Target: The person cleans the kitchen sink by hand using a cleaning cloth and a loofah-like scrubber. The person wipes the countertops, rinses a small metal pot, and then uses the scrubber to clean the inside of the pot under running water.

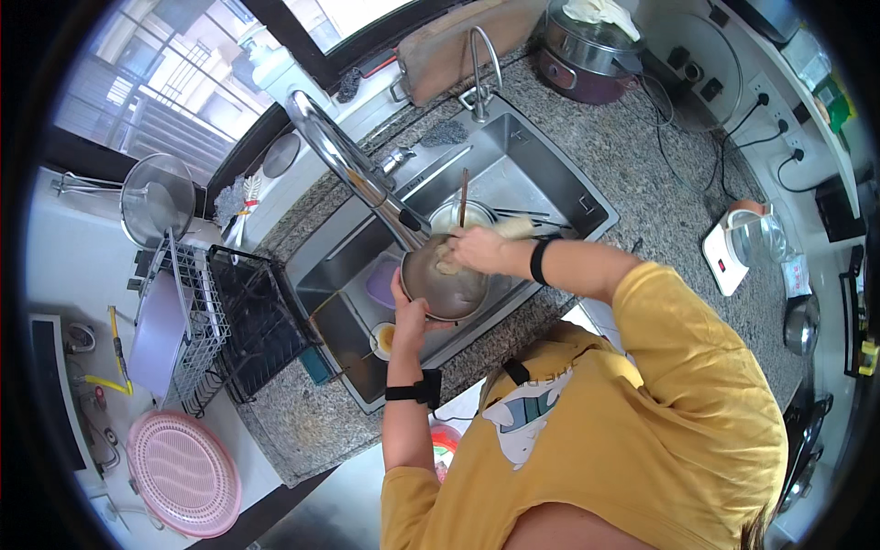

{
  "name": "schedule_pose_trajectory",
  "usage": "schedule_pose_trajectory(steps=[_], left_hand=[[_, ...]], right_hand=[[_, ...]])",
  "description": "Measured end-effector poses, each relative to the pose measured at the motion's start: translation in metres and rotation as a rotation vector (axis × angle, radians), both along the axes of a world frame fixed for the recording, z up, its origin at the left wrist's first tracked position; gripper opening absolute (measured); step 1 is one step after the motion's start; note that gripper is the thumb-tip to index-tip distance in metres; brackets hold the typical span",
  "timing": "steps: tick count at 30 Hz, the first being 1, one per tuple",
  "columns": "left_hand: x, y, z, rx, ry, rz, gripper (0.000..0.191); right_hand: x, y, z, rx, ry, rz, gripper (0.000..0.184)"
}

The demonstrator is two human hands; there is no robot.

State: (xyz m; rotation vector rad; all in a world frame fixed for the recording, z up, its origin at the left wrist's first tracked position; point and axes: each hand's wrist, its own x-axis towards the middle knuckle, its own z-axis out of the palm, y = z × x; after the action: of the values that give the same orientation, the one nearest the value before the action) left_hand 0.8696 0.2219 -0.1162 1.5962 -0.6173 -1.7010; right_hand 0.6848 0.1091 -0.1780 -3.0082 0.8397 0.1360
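Observation:
My left hand (pixel 410 317) grips the rim of a round metal bowl (pixel 457 299), tilted over the sink (pixel 440 354) below the chrome faucet (pixel 344 158). Inside the bowl's upper edge, my right hand (pixel 478 249) holds a pale, soft-looking scrubber or cloth (pixel 447 261) against the metal. Behind the hands, a white bowl (pixel 443 214) sits in the sink with brown chopsticks (pixel 464 196) leaning in it; dark chopsticks (pixel 533 216) lie beside it. A purple container (pixel 383 283) and a small white dish with something yellow (pixel 383 339) are in the sink's left part.
Left of the sink stand a black dish rack (pixel 254 316), a wire basket (pixel 199 323) and a pink colander (pixel 184 474). A small filter tap (pixel 481 103) and a wooden cutting board (pixel 440 62) are behind. A steamer pot (pixel 591 62), cables and a glass kettle (pixel 753 237) occupy the right counter.

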Motion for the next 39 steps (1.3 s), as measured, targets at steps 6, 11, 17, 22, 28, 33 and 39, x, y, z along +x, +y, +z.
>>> schedule_pose_trajectory(steps=[6,11,17,22,28,33,39], left_hand=[[-0.022,0.007,-0.012,-0.117,-0.029,0.228,0.072],[-0.04,0.006,-0.014,-0.187,0.02,0.25,0.062],[-0.033,0.004,-0.044,-0.376,0.1,0.294,0.069],[-0.001,0.005,-0.053,-0.114,0.196,0.327,0.065],[-0.022,0.002,-0.019,-0.143,-0.084,0.21,0.073],[-0.014,-0.002,-0.012,-0.023,-0.048,0.096,0.085],[0.014,-0.015,-0.019,0.172,0.027,-0.107,0.082]], right_hand=[[0.016,0.041,0.05,0.91,-0.115,-0.244,0.038],[0.043,0.04,0.016,1.606,-0.884,-0.456,0.056],[0.062,0.058,0.025,1.433,-1.338,-0.696,0.054],[0.043,0.056,0.035,1.099,-0.802,-0.358,0.036],[0.004,0.043,0.056,0.712,0.033,-0.138,0.031],[-0.021,0.006,0.032,-0.032,0.111,0.017,0.021],[-0.002,-0.025,0.053,-0.278,-0.315,0.549,0.034]])
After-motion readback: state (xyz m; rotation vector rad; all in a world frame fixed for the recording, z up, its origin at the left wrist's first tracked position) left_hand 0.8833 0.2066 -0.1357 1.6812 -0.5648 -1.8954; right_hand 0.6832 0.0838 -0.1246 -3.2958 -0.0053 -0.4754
